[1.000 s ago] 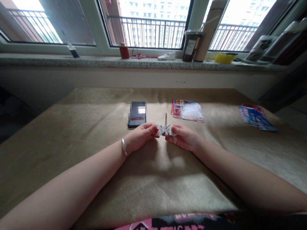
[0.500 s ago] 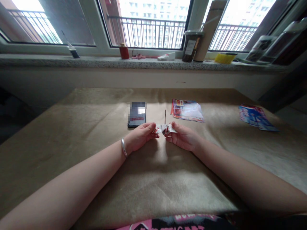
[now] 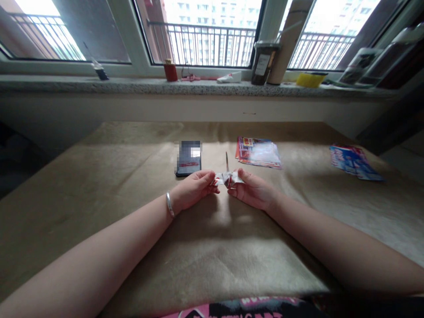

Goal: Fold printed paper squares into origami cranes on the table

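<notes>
At the far left of the frame, the brown-covered table [image 3: 82, 185] spreads toward the wall, below a speckled window sill [image 3: 132, 86] running across the top. A small dark-and-white container [image 3: 100, 72] leans on the sill at upper left, and a red container [image 3: 170, 72] stands nearer the middle. A silvery bracelet [image 3: 170, 204] circles the left wrist, left of centre. Just beyond the left hand [image 3: 194, 189], a phone [image 3: 189, 160], partly pixelated, lies on the table. The left hand pinches one end of a small folded paper [image 3: 228, 178] between thumb and fingers. The paper is held at the centre of the frame, with a thin pointed strip rising from its middle. The right hand [image 3: 253, 189] pinches the other end, thumb on top. Beyond it, right of centre, lies a stack of colourful leaflets [image 3: 259, 152]. Farther right, blue-and-red leaflets [image 3: 354, 163] lie overlapping, well apart from the hands.
</notes>
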`<state>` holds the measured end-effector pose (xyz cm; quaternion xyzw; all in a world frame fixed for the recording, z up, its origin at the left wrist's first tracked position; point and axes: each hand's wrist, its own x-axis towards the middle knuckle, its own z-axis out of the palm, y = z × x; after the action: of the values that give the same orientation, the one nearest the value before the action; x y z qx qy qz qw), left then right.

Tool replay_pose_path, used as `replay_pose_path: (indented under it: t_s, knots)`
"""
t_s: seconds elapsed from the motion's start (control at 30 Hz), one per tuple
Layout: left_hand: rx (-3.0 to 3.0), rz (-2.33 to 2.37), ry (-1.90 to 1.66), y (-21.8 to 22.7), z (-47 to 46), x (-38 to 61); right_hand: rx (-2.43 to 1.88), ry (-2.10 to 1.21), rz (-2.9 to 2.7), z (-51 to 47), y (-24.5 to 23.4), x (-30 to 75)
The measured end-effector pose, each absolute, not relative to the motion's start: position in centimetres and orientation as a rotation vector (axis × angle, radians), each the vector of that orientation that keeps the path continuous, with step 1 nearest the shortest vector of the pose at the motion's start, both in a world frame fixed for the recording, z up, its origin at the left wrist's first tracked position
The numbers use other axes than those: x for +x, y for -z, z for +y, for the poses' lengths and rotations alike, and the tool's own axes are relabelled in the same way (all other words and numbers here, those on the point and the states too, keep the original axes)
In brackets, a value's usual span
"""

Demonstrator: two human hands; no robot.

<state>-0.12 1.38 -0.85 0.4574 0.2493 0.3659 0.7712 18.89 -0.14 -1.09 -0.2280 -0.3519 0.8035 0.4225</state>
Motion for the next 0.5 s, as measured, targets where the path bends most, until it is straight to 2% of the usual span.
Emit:
replay_pose_path:
  t_s: [0.23,0.5]
  knots:
    - [0.906,0.566,-0.829,0.80,1.43,-0.35,-0.729,-1.979,-0.780,0.14,0.94,19.14]
    - [0.878,0.511,-0.849,0.81,1.61,-0.42,-0.701,-1.936,-0.828,0.28,1.10,19.35]
